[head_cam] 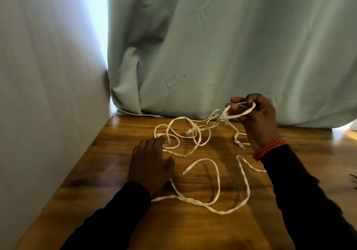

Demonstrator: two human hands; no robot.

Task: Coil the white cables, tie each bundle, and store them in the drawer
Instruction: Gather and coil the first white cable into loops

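Head: right hand (257,122) grips cable loop (241,110); left hand (150,162) flat on table (108,201).

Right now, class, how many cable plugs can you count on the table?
4 plugs show: one by the left hand's fingertips, one in the tangle's middle, one near the right wrist, one lying nearest. Others may hide in the right hand or tangle.

We see right hand (255,120) raised at table's (119,201) far edge, gripping a loop of cables (216,174). Rest of cables lie on table left of and nearer than grip. Left hand (152,162) rests on them, left of grip. Curtain (231,46) behind grip.
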